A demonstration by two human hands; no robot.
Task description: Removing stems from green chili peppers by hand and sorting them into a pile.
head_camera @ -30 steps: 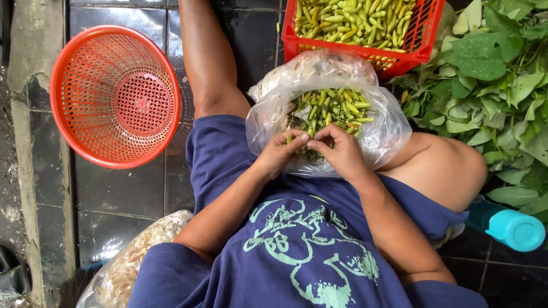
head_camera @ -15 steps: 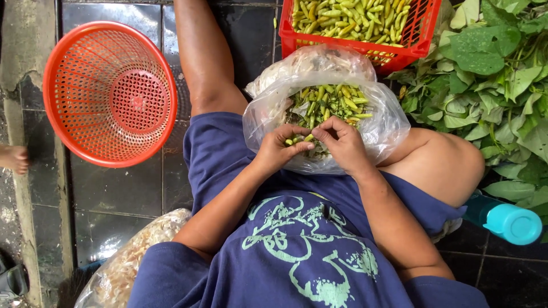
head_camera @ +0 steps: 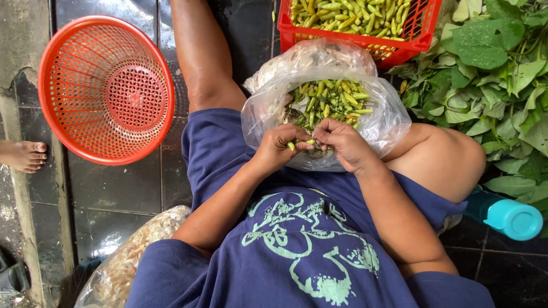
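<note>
Head view: both hands are at the mouth of the clear plastic bag [head_camera: 325, 122] of green chillies in the lap. The left hand [head_camera: 281, 147] has its grip pinched together on one small green chilli [head_camera: 291, 146], and the right hand [head_camera: 342, 141] pinches the same chilli's other end. Since a second ago the hands have barely shifted; the view has slid, bringing a bare foot [head_camera: 23, 155] in at the left. The red crate [head_camera: 414, 40] of chillies touches the bag's far side, leafy greens [head_camera: 496, 74] crowd the right, and the orange basket [head_camera: 105, 88] sits apart on the open tiled floor [head_camera: 123, 188].
</note>
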